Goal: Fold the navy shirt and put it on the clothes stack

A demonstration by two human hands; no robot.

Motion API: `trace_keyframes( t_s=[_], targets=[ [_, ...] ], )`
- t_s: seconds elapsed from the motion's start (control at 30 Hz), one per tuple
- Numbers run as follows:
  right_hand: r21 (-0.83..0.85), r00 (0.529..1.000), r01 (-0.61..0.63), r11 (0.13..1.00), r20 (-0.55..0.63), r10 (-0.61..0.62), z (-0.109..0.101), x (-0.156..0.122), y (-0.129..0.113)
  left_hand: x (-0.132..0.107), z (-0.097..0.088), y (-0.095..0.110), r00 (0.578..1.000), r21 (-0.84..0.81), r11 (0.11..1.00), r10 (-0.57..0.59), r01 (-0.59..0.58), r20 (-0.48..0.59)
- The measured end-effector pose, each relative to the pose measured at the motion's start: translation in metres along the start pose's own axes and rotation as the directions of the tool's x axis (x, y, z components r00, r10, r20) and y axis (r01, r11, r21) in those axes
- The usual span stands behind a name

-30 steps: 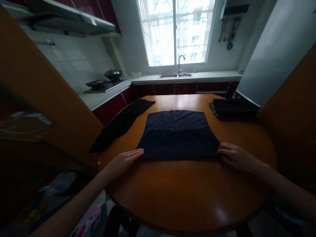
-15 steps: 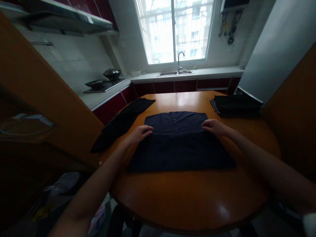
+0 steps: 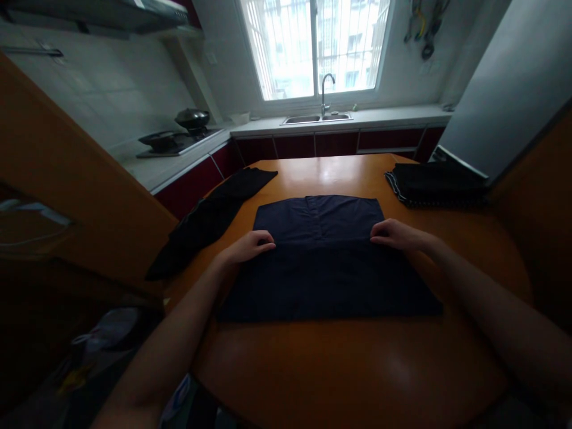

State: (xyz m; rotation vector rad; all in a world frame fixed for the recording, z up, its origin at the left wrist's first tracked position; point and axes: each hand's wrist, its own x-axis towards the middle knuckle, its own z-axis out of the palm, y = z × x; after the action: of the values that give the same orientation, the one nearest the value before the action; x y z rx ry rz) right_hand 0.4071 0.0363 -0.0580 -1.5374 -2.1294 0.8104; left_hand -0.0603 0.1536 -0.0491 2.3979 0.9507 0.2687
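A dark navy garment (image 3: 322,274) lies spread on the wooden table in front of me, wider toward my side, with a short placket-like strip at its far middle. Its exact kind is hard to make out. My left hand (image 3: 251,245) pinches the cloth at the left side, thumb against curled fingers. On the opposite side my right hand (image 3: 399,235) does the same, at about equal height. A crosswise fold runs between the two hands. The cloth's far part lies flat beyond them.
Black clothing (image 3: 214,208) is draped along the table's left edge. A folded dark stack (image 3: 440,183) sits at the back right. The round-edged wooden table (image 3: 353,363) carries them all. Behind it are a counter with a sink (image 3: 317,118) and a stove with pans (image 3: 192,119).
The view has tilted down and come slightly closer, so the garment looks larger. Both hands stay at the garment's sides, with the fingers drawn in a little tighter.
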Motion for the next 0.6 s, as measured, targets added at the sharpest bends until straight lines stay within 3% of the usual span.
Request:
trace_keyframes(
  t_s=[0.23,0.43,0.5,0.6],
  targets=[
    [0.002,0.984,0.04,0.999,-0.172,-0.039,0.004,0.004,0.001,0.0,0.007,0.002,0.993,0.038,0.998,0.055,-0.052,-0.105],
    [-0.135,0.98,-0.031,0.99,-0.199,0.004,0.01,0.01,0.011,0.0,0.007,-0.004,0.993,0.191,0.981,0.055,-0.035,-0.105],
    [-0.254,0.966,-0.074,0.964,-0.259,0.006,0.009,0.009,0.007,-0.004,0.007,0.009,0.991,0.289,0.957,0.044,-0.006,-0.124],
    [-0.376,0.934,-0.114,0.92,-0.355,-0.029,0.02,0.004,-0.02,-0.009,0.023,0.049,0.993,0.385,0.922,0.082,-0.042,-0.087]
  ],
)
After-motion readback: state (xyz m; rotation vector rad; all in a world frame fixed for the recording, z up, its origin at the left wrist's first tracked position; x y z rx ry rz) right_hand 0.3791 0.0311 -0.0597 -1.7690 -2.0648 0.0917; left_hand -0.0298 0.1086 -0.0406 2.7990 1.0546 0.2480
